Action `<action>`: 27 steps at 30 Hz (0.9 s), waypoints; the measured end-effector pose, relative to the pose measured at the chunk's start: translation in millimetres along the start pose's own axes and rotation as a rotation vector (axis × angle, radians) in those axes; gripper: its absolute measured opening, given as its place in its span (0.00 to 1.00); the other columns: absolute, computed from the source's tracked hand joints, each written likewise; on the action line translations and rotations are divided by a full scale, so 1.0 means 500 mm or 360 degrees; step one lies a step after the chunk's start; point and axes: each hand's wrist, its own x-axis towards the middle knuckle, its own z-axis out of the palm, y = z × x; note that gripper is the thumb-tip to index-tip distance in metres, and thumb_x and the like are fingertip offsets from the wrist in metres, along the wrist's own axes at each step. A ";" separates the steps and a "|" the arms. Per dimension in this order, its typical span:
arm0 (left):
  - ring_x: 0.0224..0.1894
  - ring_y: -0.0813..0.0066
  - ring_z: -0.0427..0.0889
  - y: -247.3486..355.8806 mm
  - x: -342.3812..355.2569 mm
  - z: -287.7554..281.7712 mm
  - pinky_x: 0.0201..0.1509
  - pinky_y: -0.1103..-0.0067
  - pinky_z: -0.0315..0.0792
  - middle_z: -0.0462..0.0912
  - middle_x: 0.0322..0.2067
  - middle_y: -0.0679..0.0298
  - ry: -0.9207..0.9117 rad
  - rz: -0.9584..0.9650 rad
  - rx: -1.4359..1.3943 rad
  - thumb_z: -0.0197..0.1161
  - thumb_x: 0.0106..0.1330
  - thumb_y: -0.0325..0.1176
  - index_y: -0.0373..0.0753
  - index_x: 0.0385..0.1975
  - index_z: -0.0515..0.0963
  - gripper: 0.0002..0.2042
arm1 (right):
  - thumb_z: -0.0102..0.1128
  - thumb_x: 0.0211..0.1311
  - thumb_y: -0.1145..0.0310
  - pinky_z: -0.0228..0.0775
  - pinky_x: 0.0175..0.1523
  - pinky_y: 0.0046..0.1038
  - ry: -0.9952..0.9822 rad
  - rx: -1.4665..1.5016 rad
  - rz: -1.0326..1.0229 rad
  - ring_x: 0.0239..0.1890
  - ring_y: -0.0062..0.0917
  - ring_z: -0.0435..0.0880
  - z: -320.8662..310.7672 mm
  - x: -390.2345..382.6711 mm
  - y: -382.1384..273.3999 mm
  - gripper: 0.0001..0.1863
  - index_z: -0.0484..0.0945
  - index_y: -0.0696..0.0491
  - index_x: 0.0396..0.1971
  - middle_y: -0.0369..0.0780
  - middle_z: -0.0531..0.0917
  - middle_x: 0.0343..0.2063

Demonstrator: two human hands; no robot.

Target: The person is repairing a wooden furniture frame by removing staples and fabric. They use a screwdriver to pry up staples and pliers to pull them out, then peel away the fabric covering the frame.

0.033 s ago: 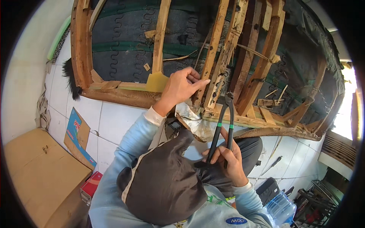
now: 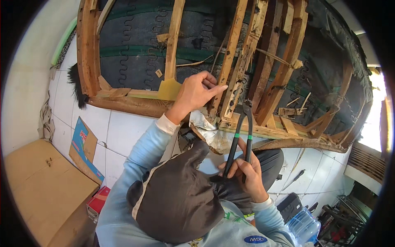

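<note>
My left hand (image 2: 199,94) rests at the lower part of a wooden slat (image 2: 232,41) in an upturned furniture frame (image 2: 84,49), thumb across the wood and fingers curled at its side. My right hand (image 2: 249,177) holds long black pincers with green bands (image 2: 247,158) by their handles. Their metal head (image 2: 247,106) points up at the base of a battered, splintered slat (image 2: 249,49) dotted with dark bits. Yellow foam (image 2: 168,89) and torn pale covering (image 2: 201,123) lie beside my left hand. Zigzag springs (image 2: 123,61) and dark fabric show behind the slats.
Cardboard sheets (image 2: 49,185) and a red box (image 2: 98,201) are at lower left, by a white wall (image 2: 29,82). A black case (image 2: 288,206), a blue water jug (image 2: 304,224) and metal clutter (image 2: 337,222) sit at lower right. A thin tool (image 2: 294,179) lies on the tiles.
</note>
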 end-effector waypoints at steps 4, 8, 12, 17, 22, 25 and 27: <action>0.36 0.69 0.90 -0.002 0.021 -0.013 0.43 0.72 0.84 0.92 0.35 0.58 -0.0018 0.0146 0.0026 0.84 0.60 0.52 0.32 0.42 0.87 0.26 | 0.45 0.78 0.71 0.88 0.56 0.43 -0.0048 -0.0081 0.0017 0.48 0.46 0.93 0.015 0.006 -0.020 0.41 0.43 0.62 0.85 0.48 0.86 0.26; 0.36 0.71 0.90 0.002 0.008 -0.012 0.43 0.73 0.84 0.92 0.37 0.59 0.0018 0.0171 -0.0020 0.83 0.61 0.50 0.33 0.44 0.86 0.25 | 0.44 0.75 0.71 0.90 0.55 0.48 -0.0087 -0.0070 0.0125 0.51 0.50 0.92 0.042 0.022 -0.046 0.42 0.42 0.64 0.85 0.49 0.85 0.25; 0.35 0.73 0.89 0.000 0.000 -0.009 0.42 0.74 0.84 0.92 0.37 0.59 0.0064 0.0226 -0.0030 0.81 0.65 0.46 0.33 0.43 0.86 0.21 | 0.43 0.76 0.69 0.88 0.59 0.52 -0.0163 0.0081 0.0271 0.55 0.52 0.91 0.062 0.037 -0.067 0.42 0.41 0.62 0.85 0.49 0.87 0.26; 0.35 0.75 0.89 0.001 -0.003 -0.020 0.42 0.76 0.83 0.93 0.36 0.60 0.0091 0.0480 -0.0019 0.78 0.70 0.42 0.33 0.44 0.87 0.17 | 0.43 0.78 0.67 0.85 0.62 0.56 -0.0276 0.0411 0.0349 0.62 0.58 0.86 0.079 0.059 -0.090 0.42 0.39 0.60 0.86 0.50 0.90 0.31; 0.37 0.82 0.86 -0.012 -0.040 -0.023 0.43 0.80 0.80 0.91 0.36 0.65 -0.0055 0.0265 -0.0456 0.72 0.76 0.36 0.34 0.52 0.86 0.13 | 0.42 0.81 0.63 0.85 0.62 0.49 -0.0398 0.0651 0.0381 0.67 0.56 0.83 0.100 0.082 -0.116 0.41 0.38 0.60 0.86 0.55 0.92 0.43; 0.38 0.88 0.82 0.000 -0.078 -0.024 0.46 0.84 0.77 0.89 0.36 0.69 -0.0208 0.0148 -0.0472 0.67 0.80 0.32 0.35 0.61 0.82 0.15 | 0.42 0.82 0.61 0.84 0.64 0.49 -0.0400 0.0737 0.0415 0.69 0.55 0.82 0.115 0.091 -0.139 0.42 0.38 0.59 0.86 0.53 0.92 0.47; 0.38 0.88 0.82 0.002 -0.089 -0.014 0.45 0.84 0.76 0.88 0.36 0.69 -0.0207 0.0082 -0.0612 0.67 0.79 0.32 0.37 0.65 0.80 0.17 | 0.43 0.82 0.60 0.83 0.65 0.48 -0.0396 0.0828 0.0410 0.70 0.54 0.81 0.127 0.093 -0.152 0.42 0.38 0.58 0.86 0.52 0.92 0.48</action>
